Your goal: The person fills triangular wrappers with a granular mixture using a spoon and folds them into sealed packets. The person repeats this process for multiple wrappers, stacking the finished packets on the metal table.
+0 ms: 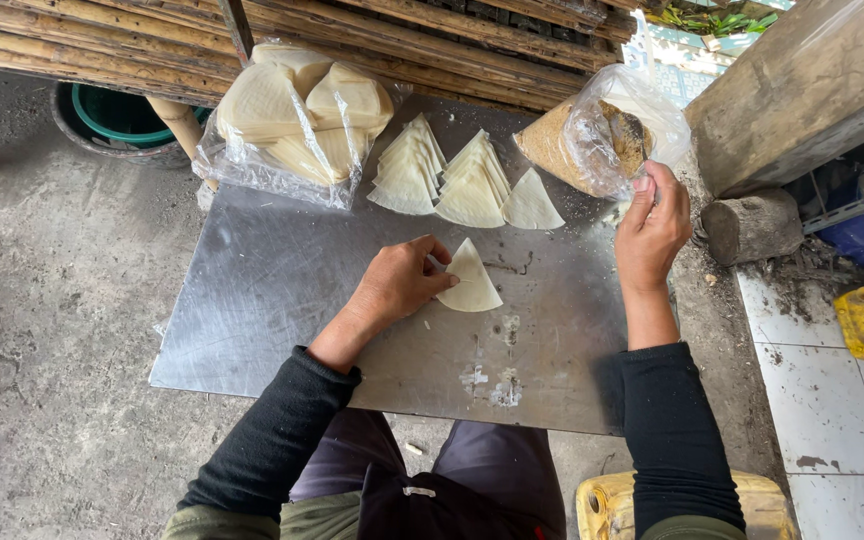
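Wrapper [470,280] lies flat near the middle of the metal sheet [252,300], a thin pale wedge, point toward twelve o'clock. My left hand [399,283] pins its nine o'clock edge with bent fingertips, pressing rather than clenching. It looks light, limp and easy to tear, so I judge the edges safest to lift. My right hand [654,228], at two o'clock, pinches the clear bag [592,135] of brown crumbs.
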